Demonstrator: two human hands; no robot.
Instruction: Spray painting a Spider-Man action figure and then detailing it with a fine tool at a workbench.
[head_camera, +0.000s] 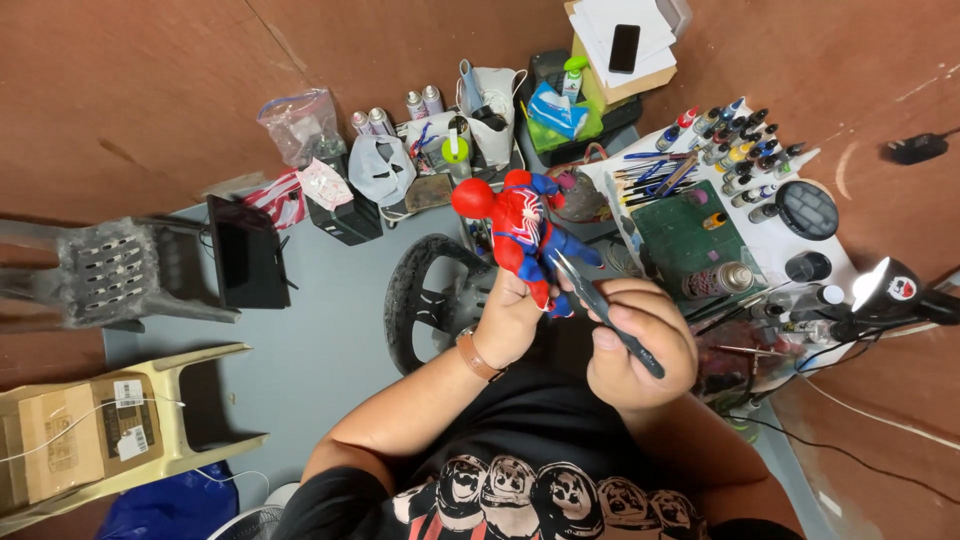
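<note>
A red and blue figure (520, 232) is held up near the centre of the view, its round red head pointing toward 9 o'clock. The left hand (512, 318) is clenched around its legs from below. The right hand (640, 345), just beside it at 3 o'clock, grasps a thin dark tool (603, 312) like a pen, its tip touching the figure's lower body. This looks like fine detail work on the figure; the next stroke would call for a steady left grip and a light, small movement of the tip.

At 2 o'clock of the hands stands a white table (815, 240) carrying a green cutting mat (678, 238), a row of small paint bottles (737, 140), brushes (648, 175) and a spray can (718, 281). A small lamp (885, 290) sits at its 3 o'clock edge. At 12 o'clock are bags and cans on the floor; at 9 o'clock a grey plastic chair (100, 272), and at 8 o'clock a cardboard box (75, 440). The floor is reddish brown with a grey mat (330, 330).
</note>
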